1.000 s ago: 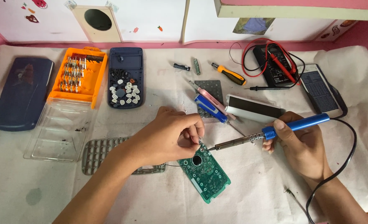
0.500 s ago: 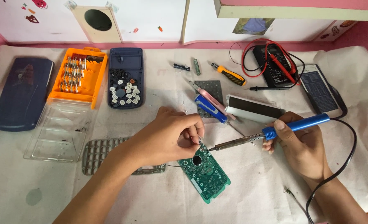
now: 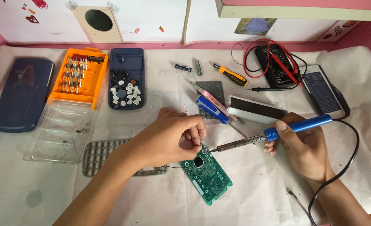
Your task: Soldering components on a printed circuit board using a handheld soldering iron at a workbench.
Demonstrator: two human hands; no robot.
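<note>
At centre frame, the right hand point(image 3: 309, 150) is closed around the blue handle of a soldering iron point(image 3: 273, 134), whose metal tip reaches left to the top edge of a green circuit board point(image 3: 206, 175). The left hand point(image 3: 173, 136) has thumb and forefinger pinched together right at that spot; something thin, perhaps a wire or solder, seems held there, but it is too small to tell. A fine dark wire trails left from the board.

By the look of it, a joint at the board's top edge is being soldered. The work at this point calls for a steady tip and fingers kept off the hot metal.

The board lies tilted on the white cloth point(image 3: 252, 201), lower centre, with a round hole near its top and rows of small pads below.

Just left of it lies a grey keypad frame point(image 3: 99, 155). Further out, at upper left, sit an orange bit case point(image 3: 78, 75) and a blue shell holding loose keys point(image 3: 127, 79); at upper right, a multimeter point(image 3: 275, 62) with red leads.
</note>
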